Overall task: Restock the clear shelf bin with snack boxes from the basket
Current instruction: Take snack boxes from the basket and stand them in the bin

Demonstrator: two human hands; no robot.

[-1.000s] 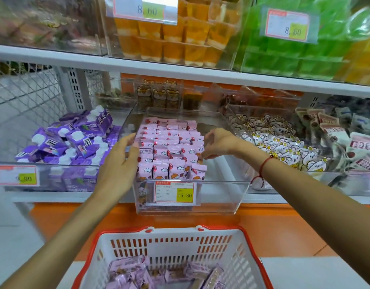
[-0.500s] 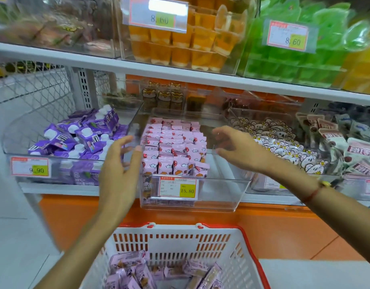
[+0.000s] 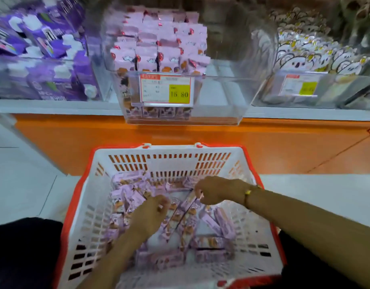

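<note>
From the head camera we see, in the lower half of the frame, a white slotted plastic basket with a red rim (image 3: 245,163), and both of our hands are down inside it among loose pale purple snack boxes (image 3: 216,223). Our left hand (image 3: 147,215), at lower centre, has its fingers curled over the boxes; we cannot tell whether it grips one (the blur hides the fingertips). Our right hand (image 3: 218,191), just right of centre with a red and yellow cord bracelet (image 3: 247,193) at the wrist, has its fingers curled down and appears to pinch the edge of one box.

At upper centre sits the clear plastic shelf bin (image 3: 221,97), its left part filled with upright pink snack boxes (image 3: 159,53), its right part bare. A red-and-yellow price label (image 3: 166,90) hangs on its front wall. Purple cartons (image 3: 44,65) fill the upper left of the frame; white cartoon-print packets (image 3: 317,53) fill the upper right. An orange base panel (image 3: 75,134) runs below the shelf.
</note>
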